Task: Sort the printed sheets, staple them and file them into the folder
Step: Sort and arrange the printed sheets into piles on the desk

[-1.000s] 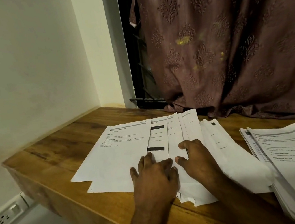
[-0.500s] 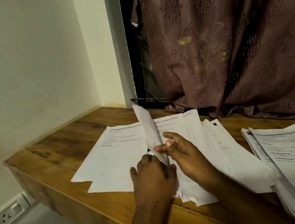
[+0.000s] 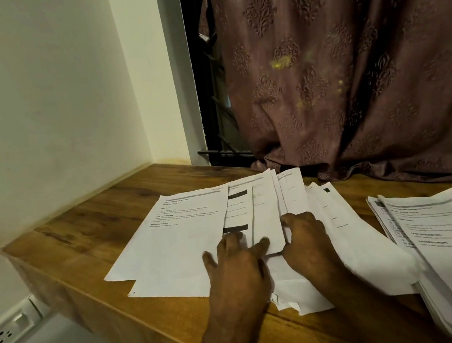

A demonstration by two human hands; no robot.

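Fingers [image 3: 261, 246] of both hands press flat on the fanned sheets [image 3: 266, 218], lower centre; the lifted page is back down, sorting unfinished.

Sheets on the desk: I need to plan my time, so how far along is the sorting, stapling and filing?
Early. A stack sits at right, perhaps sorted. Both hands, left hand and right hand, press the fanned sheets. No stapler or folder shows; stapling and filing remain.
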